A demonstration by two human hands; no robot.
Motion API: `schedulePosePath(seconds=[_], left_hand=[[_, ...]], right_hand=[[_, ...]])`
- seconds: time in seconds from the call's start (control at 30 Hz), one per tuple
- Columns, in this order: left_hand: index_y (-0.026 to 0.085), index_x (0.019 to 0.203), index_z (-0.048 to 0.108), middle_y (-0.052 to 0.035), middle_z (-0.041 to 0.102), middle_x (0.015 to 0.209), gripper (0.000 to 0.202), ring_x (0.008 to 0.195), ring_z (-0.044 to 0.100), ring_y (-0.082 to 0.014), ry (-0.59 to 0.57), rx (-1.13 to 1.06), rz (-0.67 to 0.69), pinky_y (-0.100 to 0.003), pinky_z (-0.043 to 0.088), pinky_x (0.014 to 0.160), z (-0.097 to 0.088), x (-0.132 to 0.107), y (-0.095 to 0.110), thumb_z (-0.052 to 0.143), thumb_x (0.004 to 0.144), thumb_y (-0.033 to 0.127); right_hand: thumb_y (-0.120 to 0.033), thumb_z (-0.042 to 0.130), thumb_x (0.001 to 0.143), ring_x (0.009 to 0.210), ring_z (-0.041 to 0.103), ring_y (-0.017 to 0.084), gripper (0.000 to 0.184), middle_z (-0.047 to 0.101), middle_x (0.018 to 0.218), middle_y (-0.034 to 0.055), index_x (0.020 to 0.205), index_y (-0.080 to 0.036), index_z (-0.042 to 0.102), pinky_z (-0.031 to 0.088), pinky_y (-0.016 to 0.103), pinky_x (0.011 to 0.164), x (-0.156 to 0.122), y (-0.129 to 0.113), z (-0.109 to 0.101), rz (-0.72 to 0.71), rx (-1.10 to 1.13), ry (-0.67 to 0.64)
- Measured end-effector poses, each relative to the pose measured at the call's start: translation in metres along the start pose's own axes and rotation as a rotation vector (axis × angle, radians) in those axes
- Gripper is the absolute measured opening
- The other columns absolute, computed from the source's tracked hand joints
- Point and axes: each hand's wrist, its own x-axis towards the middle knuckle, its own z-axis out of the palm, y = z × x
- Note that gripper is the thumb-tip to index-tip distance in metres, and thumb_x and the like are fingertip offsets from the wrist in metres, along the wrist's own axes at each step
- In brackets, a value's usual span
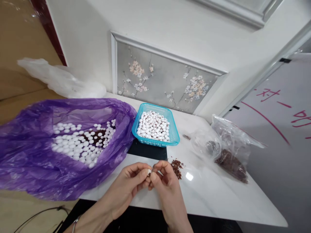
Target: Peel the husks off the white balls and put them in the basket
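Observation:
My left hand point(136, 178) is closed in a pinch on a small white ball point(149, 172) in front of the blue basket. My right hand point(162, 181) meets it fingertip to fingertip, its thumb and fingers pressed together on something small that I cannot make out. Just right of the fingers lies a loose pile of reddish-brown bits point(177, 168) on the white tabletop. Beyond my hands stands a blue plastic basket point(174, 129) holding many white balls point(153, 126). To the left spreads a purple plastic bag point(119, 161), open, with more white balls point(75, 145) and dark red-brown material inside.
A clear plastic cup point(200, 144) lies on the right of the white table point(218, 194), beside a clear bag of brown material point(232, 165). A crumpled white bag point(65, 79) sits at the back left. The wall borders the back; a whiteboard point(274, 129) stands right.

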Motion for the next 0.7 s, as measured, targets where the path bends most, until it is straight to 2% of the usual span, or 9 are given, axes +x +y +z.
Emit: schedulePosePath(seconds=[0.1, 0.23, 0.33, 0.47, 0.57, 0.63, 0.7], left_hand=[[0.018, 0.085, 0.072, 0.0008, 0.065, 0.075, 0.011, 0.069, 0.059, -0.0078, 0.074, -0.052, -0.034, -0.018, 0.049, 0.070, -0.002, -0.001, 0.002, 0.072, 0.076, 0.024], [0.017, 0.085, 0.073, -0.0009, 0.067, 0.083, 0.015, 0.078, 0.060, -0.0085, 0.115, -0.038, -0.036, -0.017, 0.050, 0.078, -0.006, 0.001, 0.002, 0.076, 0.072, 0.024], [0.018, 0.084, 0.073, 0.0004, 0.067, 0.082, 0.014, 0.074, 0.059, -0.0072, 0.130, 0.043, 0.031, -0.015, 0.050, 0.074, -0.002, 0.004, 0.004, 0.076, 0.070, 0.021], [0.018, 0.084, 0.074, 0.0007, 0.069, 0.077, 0.014, 0.069, 0.060, -0.0077, 0.118, 0.182, 0.196, -0.015, 0.050, 0.069, 0.018, 0.013, 0.020, 0.075, 0.071, 0.023], [0.017, 0.089, 0.073, -0.0019, 0.072, 0.079, 0.018, 0.071, 0.064, -0.0131, 0.182, 0.425, 0.444, -0.023, 0.053, 0.071, 0.038, 0.035, 0.041, 0.071, 0.073, 0.026], [0.015, 0.096, 0.072, -0.0063, 0.074, 0.091, 0.025, 0.080, 0.067, -0.0190, 0.261, 0.642, 0.607, -0.029, 0.053, 0.079, 0.048, 0.057, 0.054, 0.068, 0.075, 0.028], [0.014, 0.109, 0.068, -0.0102, 0.070, 0.112, 0.036, 0.095, 0.066, -0.0235, 0.265, 0.729, 0.646, -0.034, 0.051, 0.087, 0.052, 0.077, 0.064, 0.066, 0.074, 0.025]], right_hand=[[-0.036, 0.054, 0.089, 0.061, 0.052, 0.009, 0.013, 0.055, 0.081, -0.0035, 0.094, -0.023, 0.053, 0.045, 0.023, 0.061, -0.004, -0.003, -0.015, -0.042, -0.103, 0.119], [-0.040, 0.054, 0.088, 0.059, 0.050, 0.012, 0.021, 0.053, 0.062, -0.0051, 0.098, -0.022, 0.056, 0.044, 0.023, 0.060, -0.010, -0.005, -0.060, -0.128, -0.418, 0.368], [-0.044, 0.054, 0.086, 0.056, 0.049, 0.013, 0.026, 0.052, 0.058, -0.0050, 0.097, -0.021, 0.059, 0.042, 0.024, 0.057, -0.013, -0.002, -0.093, -0.106, -0.590, 0.494], [-0.043, 0.052, 0.086, 0.063, 0.055, 0.016, 0.026, 0.061, 0.071, 0.0003, 0.094, -0.021, 0.062, 0.045, 0.027, 0.060, -0.015, 0.005, -0.110, -0.066, -0.738, 0.494], [-0.039, 0.052, 0.085, 0.075, 0.060, 0.019, 0.023, 0.067, 0.087, 0.0041, 0.090, -0.021, 0.065, 0.047, 0.028, 0.068, -0.014, 0.006, -0.106, -0.139, -0.835, 0.439], [-0.036, 0.050, 0.086, 0.079, 0.062, 0.019, 0.022, 0.068, 0.090, 0.0048, 0.089, -0.021, 0.066, 0.048, 0.027, 0.068, -0.012, 0.006, -0.100, -0.187, -0.880, 0.368], [-0.032, 0.050, 0.086, 0.078, 0.063, 0.019, 0.021, 0.068, 0.092, 0.0057, 0.089, -0.021, 0.067, 0.049, 0.028, 0.066, -0.009, 0.006, -0.094, -0.218, -0.947, 0.328]])
